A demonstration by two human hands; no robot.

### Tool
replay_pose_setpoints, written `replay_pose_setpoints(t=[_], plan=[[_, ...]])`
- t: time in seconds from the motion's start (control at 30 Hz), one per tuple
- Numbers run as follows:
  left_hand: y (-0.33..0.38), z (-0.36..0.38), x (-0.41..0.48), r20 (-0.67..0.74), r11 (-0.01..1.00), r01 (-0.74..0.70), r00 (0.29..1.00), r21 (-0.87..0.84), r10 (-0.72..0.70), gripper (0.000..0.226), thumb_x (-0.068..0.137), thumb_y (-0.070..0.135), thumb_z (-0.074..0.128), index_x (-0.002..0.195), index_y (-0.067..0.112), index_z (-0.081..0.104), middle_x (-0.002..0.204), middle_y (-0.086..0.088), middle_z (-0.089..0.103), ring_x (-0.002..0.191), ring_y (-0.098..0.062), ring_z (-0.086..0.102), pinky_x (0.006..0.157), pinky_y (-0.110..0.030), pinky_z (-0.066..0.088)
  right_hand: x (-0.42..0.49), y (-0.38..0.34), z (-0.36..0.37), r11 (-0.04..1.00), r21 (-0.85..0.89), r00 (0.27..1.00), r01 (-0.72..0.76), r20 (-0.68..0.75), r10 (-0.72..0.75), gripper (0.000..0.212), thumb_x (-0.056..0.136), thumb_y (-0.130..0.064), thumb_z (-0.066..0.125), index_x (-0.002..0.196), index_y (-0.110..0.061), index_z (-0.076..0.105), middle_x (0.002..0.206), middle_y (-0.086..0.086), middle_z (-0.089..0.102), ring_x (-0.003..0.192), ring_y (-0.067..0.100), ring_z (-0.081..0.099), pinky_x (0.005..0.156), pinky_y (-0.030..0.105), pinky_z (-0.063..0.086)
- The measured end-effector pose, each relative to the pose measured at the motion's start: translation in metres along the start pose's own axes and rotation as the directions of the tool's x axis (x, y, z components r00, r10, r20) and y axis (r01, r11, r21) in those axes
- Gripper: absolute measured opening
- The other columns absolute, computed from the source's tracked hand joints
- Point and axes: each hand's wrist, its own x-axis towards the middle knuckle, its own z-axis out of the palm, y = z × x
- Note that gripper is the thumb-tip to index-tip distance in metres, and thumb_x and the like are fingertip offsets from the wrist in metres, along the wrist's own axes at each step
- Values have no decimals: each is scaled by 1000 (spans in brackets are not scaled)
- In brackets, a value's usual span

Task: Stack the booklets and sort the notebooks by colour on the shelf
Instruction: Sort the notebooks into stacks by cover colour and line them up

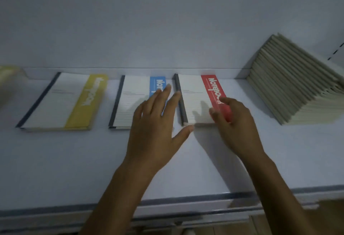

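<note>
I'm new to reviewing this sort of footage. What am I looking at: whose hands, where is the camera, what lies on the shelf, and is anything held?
There is no machine. A person wears one camera on the head, looking down at their own bare hands over a white shelf. Lying flat in a row are a yellow notebook, a blue notebook and a red notebook. At the right, a pile of grey booklets leans sideways. The left hand is over the blue notebook with straight, spread fingers, holding nothing. The right hand curls thumb and fingers onto the red notebook's near right part and seems to grip it, though blur hides details.
</note>
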Motion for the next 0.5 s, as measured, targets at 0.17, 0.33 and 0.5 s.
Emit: replay_pose_setpoints(t=[0.17,0.33,0.5], plan=[[-55,-86,-73,-92,995,-16,995,94,24,71,85,48,60,139,5,43,146,-14,41,135,-33,38,105,-54,37,-73,-101,31,977,49,977,209,26,-210,50,92,-46,52,136,-24,46,143,-3,45,131,13,39,97,21,26],[-115,-191,-144,-173,959,49,985,278,0,70,86,50,49,140,7,42,146,-12,41,136,-31,37,108,-49,32,-144,-198,64,900,89,900,427,54,-433,46,93,-45,52,132,-21,52,137,-2,52,129,17,41,106,32,31],[-160,-268,-207,-310,930,192,947,315,-91,66,84,47,51,136,7,47,143,-11,45,133,-31,41,104,-51,36,-181,-267,89,835,123,832,536,90,-548,45,92,-44,53,131,-21,52,136,-3,52,126,16,41,103,30,31]])
